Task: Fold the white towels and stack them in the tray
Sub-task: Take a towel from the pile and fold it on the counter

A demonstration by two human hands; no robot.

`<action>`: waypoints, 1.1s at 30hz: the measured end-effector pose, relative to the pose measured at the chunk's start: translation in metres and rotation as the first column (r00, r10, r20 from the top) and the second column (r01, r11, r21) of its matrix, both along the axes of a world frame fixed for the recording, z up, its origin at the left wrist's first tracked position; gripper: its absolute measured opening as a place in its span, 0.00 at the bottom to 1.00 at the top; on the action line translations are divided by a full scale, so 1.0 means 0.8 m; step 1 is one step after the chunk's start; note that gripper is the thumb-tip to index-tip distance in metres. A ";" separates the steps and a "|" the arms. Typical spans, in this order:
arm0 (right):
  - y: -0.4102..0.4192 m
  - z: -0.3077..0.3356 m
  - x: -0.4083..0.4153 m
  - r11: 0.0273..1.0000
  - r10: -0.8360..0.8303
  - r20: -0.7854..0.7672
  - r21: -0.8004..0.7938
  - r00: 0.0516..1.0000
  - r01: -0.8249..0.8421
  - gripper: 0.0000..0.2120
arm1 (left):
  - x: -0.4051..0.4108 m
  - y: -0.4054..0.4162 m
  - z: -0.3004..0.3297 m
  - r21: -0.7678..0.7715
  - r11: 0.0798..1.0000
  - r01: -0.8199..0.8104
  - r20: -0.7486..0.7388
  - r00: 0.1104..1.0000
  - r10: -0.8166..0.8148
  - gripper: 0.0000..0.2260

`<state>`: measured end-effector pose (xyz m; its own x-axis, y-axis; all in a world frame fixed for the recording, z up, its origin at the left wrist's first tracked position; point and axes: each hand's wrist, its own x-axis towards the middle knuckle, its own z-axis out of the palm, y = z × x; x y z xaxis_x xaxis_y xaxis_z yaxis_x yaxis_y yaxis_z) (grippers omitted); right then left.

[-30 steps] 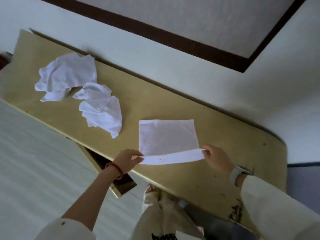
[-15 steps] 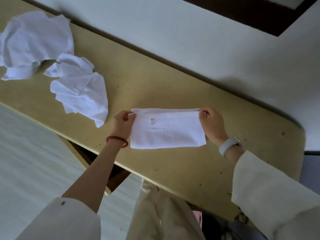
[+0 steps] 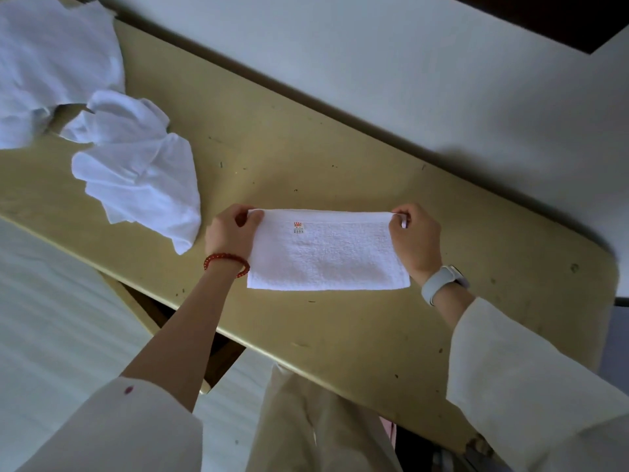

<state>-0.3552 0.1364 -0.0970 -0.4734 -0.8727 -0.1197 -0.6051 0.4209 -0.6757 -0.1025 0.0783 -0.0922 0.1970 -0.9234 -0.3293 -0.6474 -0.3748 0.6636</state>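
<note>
Head view. A folded towel (image 3: 326, 253) lies flat on the yellow table (image 3: 340, 148), long axis running 9 to 3 o'clock. The left hand (image 3: 229, 233) pinches its far-left corner; the right hand (image 3: 413, 238) pinches its far-right corner. The cloth extends from both grips toward 6 o'clock, with a small red mark (image 3: 298, 227) nearer the left hand. The next fold probably carries one short end across to the other. Two crumpled towels (image 3: 136, 172) wait at 10 o'clock. No tray is visible.
</note>
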 end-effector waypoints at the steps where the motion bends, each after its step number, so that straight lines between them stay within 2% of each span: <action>1: 0.000 -0.001 0.000 1.000 -0.001 -0.010 -0.004 1.000 0.001 0.08 | 0.000 -0.001 0.000 0.002 1.000 0.004 0.017 1.000 -0.004 0.08; 10: -0.006 -0.001 0.004 0.999 0.027 -0.078 0.044 0.997 -0.024 0.08 | -0.008 -0.007 0.005 0.055 0.998 0.011 0.185 0.983 -0.021 0.10; 16: -0.018 -0.005 0.013 0.997 0.028 -0.111 0.078 0.993 -0.019 0.08 | -0.001 -0.019 0.011 0.093 0.996 0.009 0.244 0.969 -0.031 0.10; 19: -0.016 -0.006 0.012 0.995 -0.027 -0.074 0.089 0.997 0.033 0.05 | -0.005 -0.017 0.015 0.112 0.994 -0.006 0.232 0.973 -0.020 0.13; 20: -0.013 -0.005 0.012 0.995 -0.053 -0.074 0.077 0.996 0.059 0.05 | -0.007 -0.012 0.017 0.069 0.997 0.017 0.266 0.963 -0.035 0.14; 22: 0.000 0.000 0.015 0.999 -0.034 -0.279 -0.015 0.960 0.031 0.10 | -0.012 0.002 0.016 -0.177 0.967 0.185 0.378 0.920 -0.106 0.14; 24: 0.018 0.005 0.024 0.984 0.101 -0.487 -0.082 0.867 -0.161 0.13 | -0.023 0.024 0.010 -0.391 0.812 0.434 0.486 0.846 -0.218 0.14; 25: 0.026 0.005 0.033 0.957 0.204 -0.535 -0.070 0.820 -0.283 0.15 | -0.032 0.038 0.003 -0.420 0.732 0.536 0.527 0.801 -0.285 0.15; 26: 0.031 0.002 0.043 0.919 0.311 -0.553 -0.033 0.773 -0.393 0.18 | -0.041 0.052 -0.006 -0.395 0.679 0.618 0.554 0.750 -0.361 0.16; 28: 0.034 -0.011 0.065 0.854 0.462 -0.557 0.070 0.690 -0.516 0.21 | -0.055 0.074 -0.022 -0.281 0.642 0.713 0.581 0.659 -0.478 0.17; 31: 0.027 -0.031 0.080 0.812 0.566 -0.519 0.217 0.641 -0.542 0.21 | -0.056 0.081 -0.042 -0.102 0.666 0.739 0.593 0.583 -0.556 0.20; 33: 0.024 -0.036 0.074 0.792 0.600 -0.497 0.259 0.627 -0.553 0.23 | -0.048 0.076 -0.048 -0.031 0.663 0.748 0.622 0.534 -0.574 0.22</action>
<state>-0.2957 0.1560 -0.1258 0.1200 -0.9887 -0.0899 -0.9831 -0.1057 -0.1498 -0.1407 0.1392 -0.1309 -0.4562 -0.8835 -0.1067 -0.8874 0.4426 0.1287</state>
